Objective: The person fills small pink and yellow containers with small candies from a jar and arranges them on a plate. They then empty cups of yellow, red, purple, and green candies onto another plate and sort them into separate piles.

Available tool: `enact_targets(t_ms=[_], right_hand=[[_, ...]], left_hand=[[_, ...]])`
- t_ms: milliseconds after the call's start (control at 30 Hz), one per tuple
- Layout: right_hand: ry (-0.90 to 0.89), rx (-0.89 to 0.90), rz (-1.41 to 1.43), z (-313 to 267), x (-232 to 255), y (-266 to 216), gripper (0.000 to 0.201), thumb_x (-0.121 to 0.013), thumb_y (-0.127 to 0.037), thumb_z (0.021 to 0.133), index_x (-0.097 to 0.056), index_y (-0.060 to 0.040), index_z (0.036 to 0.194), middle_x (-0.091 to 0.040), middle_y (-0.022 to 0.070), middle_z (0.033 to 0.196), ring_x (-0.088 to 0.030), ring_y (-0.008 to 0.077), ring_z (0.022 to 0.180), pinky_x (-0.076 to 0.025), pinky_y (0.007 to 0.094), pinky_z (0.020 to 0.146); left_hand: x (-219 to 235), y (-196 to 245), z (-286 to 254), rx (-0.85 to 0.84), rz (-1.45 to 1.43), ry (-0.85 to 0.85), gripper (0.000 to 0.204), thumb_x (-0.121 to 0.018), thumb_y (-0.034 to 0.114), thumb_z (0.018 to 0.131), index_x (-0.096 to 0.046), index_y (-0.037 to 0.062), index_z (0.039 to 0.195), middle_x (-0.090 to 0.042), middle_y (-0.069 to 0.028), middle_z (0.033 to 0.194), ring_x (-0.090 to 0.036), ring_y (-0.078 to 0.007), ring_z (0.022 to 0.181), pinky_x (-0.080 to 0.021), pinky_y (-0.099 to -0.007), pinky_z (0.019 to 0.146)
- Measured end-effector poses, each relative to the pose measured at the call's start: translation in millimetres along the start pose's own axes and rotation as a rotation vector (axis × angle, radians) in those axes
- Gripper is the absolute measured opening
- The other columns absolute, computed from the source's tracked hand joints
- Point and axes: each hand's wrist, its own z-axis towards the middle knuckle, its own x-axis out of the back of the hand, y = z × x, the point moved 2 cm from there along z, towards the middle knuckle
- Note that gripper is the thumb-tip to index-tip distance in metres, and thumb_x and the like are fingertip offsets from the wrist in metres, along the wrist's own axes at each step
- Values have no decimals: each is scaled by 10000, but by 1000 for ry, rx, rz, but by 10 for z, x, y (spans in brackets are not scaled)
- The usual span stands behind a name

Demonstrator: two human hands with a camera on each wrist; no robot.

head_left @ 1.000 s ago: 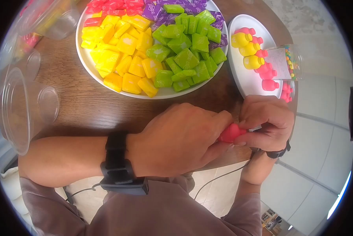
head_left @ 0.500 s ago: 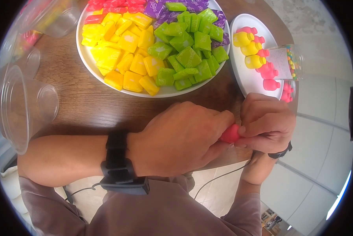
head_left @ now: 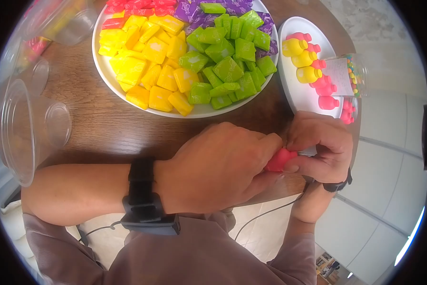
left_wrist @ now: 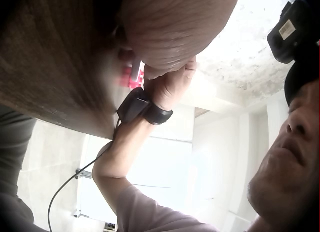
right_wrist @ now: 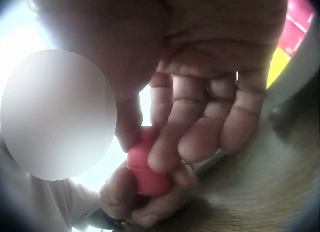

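Observation:
A small pink bottle-shaped piece [head_left: 280,160] is held between both hands over the table's near edge. My left hand [head_left: 218,168], back upward, grips its body between thumb and fingers. From the other side my right hand [head_left: 322,145] pinches its narrower end, thumb below and index finger above. Seen from the right wrist, the pink piece [right_wrist: 147,167] sits between the right thumb and fingers, with left fingertips around its lower part. In the left wrist view the left hand [left_wrist: 175,31] blocks the piece from sight, and the right hand [left_wrist: 167,89] shows beyond it.
Wrapped yellow, green, red and purple sweets fill a large white plate [head_left: 208,114]. A smaller white plate [head_left: 296,95] carries several pink and yellow bottle-shaped pieces. Beside it lies a clear jar [head_left: 360,76] of coloured beads. Clear plastic cups [head_left: 18,128] stand at the left.
My right thumb and index finger closed over the pink piece's end half a second ago, then spread slightly apart, uncovering more of it. My left hand keeps its grip.

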Motion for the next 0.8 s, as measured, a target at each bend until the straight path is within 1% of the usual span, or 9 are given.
enact_targets(t_ms=[233,300,367,433,500,633,733,800], right_hand=[[-8,12,-52,15,-20,-6,199,-842,-10,661,-654,-17,727,-595,78,632,-555,217,556,-374,317,486],[20,8,-153,18,-17,-30,215,-843,-21,662,-630,-25,688,-560,70,591,-524,207,523,-339,324,468],[22,9,-160,27,-23,-31,228,-847,-29,663,-619,-30,670,-539,65,571,-505,206,508,-323,330,462],[26,10,-170,28,-25,-24,242,-850,-37,664,-608,-36,653,-519,59,551,-486,206,493,-307,337,456],[0,12,-209,15,-23,-9,270,-871,-68,663,-603,-42,639,-495,53,533,-466,210,483,-289,340,448],[-23,0,-264,-6,5,-10,286,-894,-106,654,-615,-45,639,-483,50,528,-456,215,473,-284,344,442],[-24,18,-304,-11,8,1,278,-904,-131,645,-642,-41,665,-486,49,529,-463,206,468,-297,335,439],[30,43,-250,-4,-1,6,264,-901,-130,640,-677,-16,721,-533,56,555,-497,195,480,-328,317,445]], left_hand=[[-3,-5,5,-13,13,-5,230,-738,216,872,-613,53,978,-641,-131,737,-628,-349,638,-480,-439,571],[0,0,2,-1,11,-2,229,-738,214,873,-612,52,975,-642,-132,738,-628,-350,639,-480,-439,571],[3,-2,-2,12,10,3,228,-737,212,873,-611,51,972,-642,-133,739,-628,-351,641,-480,-438,571],[1,-4,0,-24,4,25,225,-735,211,881,-607,48,967,-644,-135,744,-633,-347,644,-483,-435,573],[-5,-6,2,-11,8,25,226,-735,212,884,-608,48,972,-647,-135,750,-636,-345,646,-486,-432,575],[-8,-9,-1,-3,-13,60,234,-735,222,896,-615,46,993,-656,-135,769,-644,-337,653,-494,-421,580],[2,9,-1,8,-12,52,246,-737,233,900,-620,46,1009,-659,-135,776,-644,-334,648,-496,-418,581],[-11,3,4,1,-15,66,250,-737,240,904,-622,47,1014,-658,-133,772,-644,-330,642,-494,-417,578]])
